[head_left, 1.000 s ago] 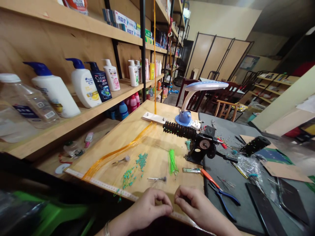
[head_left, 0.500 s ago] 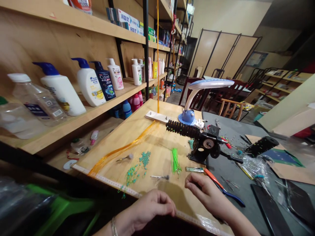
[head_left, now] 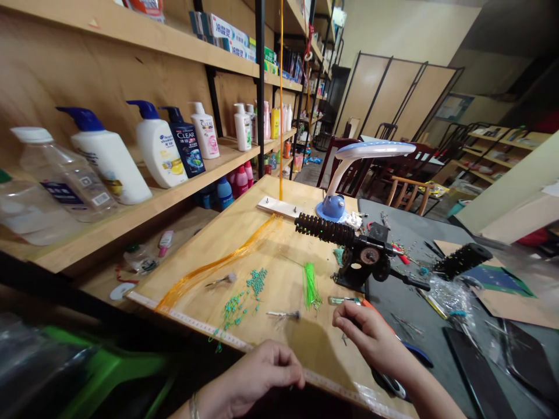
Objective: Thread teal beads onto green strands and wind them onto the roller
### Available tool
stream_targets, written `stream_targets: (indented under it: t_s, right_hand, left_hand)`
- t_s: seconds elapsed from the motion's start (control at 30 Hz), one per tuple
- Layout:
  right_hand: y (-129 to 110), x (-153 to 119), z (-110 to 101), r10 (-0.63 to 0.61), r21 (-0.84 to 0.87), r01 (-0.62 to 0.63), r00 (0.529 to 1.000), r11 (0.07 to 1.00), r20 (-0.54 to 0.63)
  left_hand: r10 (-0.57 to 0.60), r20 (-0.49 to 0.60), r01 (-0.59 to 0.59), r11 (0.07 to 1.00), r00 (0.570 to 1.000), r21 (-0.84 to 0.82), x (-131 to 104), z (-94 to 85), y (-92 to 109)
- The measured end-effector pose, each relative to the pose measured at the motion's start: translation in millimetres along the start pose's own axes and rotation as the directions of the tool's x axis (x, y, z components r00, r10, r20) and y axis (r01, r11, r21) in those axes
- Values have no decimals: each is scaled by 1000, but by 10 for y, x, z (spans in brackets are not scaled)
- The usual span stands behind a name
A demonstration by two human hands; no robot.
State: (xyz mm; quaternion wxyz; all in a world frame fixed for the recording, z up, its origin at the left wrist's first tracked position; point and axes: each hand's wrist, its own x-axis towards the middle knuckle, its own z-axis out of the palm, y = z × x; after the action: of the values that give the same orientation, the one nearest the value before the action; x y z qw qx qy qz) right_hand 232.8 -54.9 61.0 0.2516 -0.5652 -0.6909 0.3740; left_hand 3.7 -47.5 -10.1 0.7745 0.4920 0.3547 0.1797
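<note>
My left hand (head_left: 268, 369) is over the front edge of the wooden table, fingers curled and pressed together; whatever they pinch is too small to name. To its right, my right hand (head_left: 364, 331) is bent in a pinch over the board, its hold also too fine to make out. Partly behind my right hand lie orange-and-blue pliers (head_left: 369, 305). Ahead of my hands are a bundle of bright green threads (head_left: 310, 285), a small brush-like tool (head_left: 283, 315), and loose turquoise beads (head_left: 257, 280). Green beads on threads (head_left: 236, 308) lie to the left.
A black hand-cranked device with a ridged roller (head_left: 325, 228) stands at the right of the board. Behind it is a blue desk lamp (head_left: 332, 206). Orange threads (head_left: 209, 265) run across the left side. Shelves with pump bottles (head_left: 161, 151) line the left.
My right hand has shifted slightly right and up, covering more of the pliers. My left hand has moved a little left and down, widening the gap between them.
</note>
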Motion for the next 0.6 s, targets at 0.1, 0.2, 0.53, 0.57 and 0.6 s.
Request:
stream_targets:
  t_s: [0.1, 0.2, 0.53, 0.57, 0.6]
  right_hand:
    - [12, 0, 2, -4, 14, 4, 1000, 1000, -4]
    - [26, -9, 7, 0, 31, 0, 1000, 1000, -11]
    - [-96, -99, 77, 64, 305, -98, 991, 947, 120]
    - [-97, -103, 98, 80, 347, -127, 986, 929, 147]
    - [-95, -105, 120, 97, 385, -156, 981, 910, 169]
  left_hand:
    - [-2, 4, 2, 1000, 1000, 7, -22, -4, 17]
    - [7, 14, -7, 1000, 1000, -7, -34, -2, 32]
    - [230, -144, -130, 856, 962, 500, 17, -91, -95]
    - [317, -161, -185, 820, 935, 542, 7, -80, -64]
    - [396, -161, -241, 782, 904, 575, -7, -54, -12]
